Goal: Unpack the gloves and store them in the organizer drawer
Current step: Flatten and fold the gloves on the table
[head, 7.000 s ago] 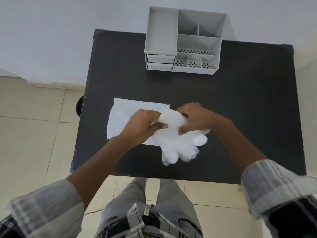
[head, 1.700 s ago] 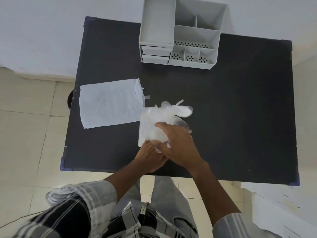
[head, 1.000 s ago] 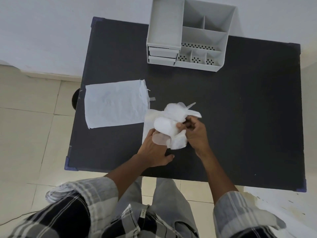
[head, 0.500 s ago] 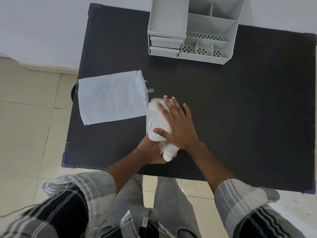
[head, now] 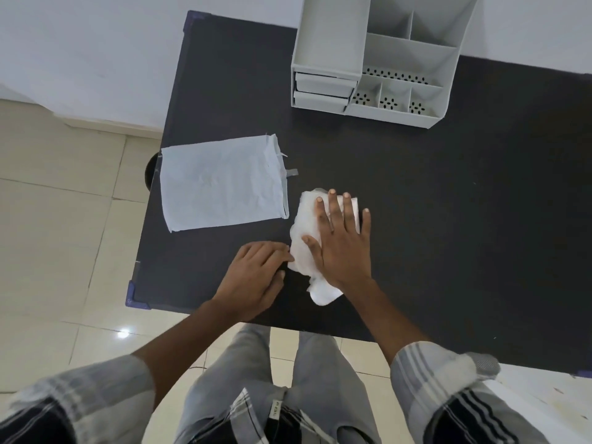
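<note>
The white gloves [head: 305, 229] lie folded in a bundle on the black table [head: 448, 203]. My right hand [head: 341, 241] rests flat on top of them, fingers spread, pressing them down. My left hand [head: 256, 280] sits just to their left, its fingertips touching the bundle's lower left edge. The grey desk organizer [head: 378, 59] stands at the table's far edge; its two small drawers [head: 322, 92] at the front left are closed.
The flat pale packaging bag [head: 221, 184] lies on the table's left part, its torn end facing the gloves. The table's left edge and near corner [head: 136, 296] border a tiled floor. A white wall runs behind the organizer.
The gloves were folded into a compact bundle. My right hand stays pressed flat on it. My left hand slid out from under the bundle to its left side.
</note>
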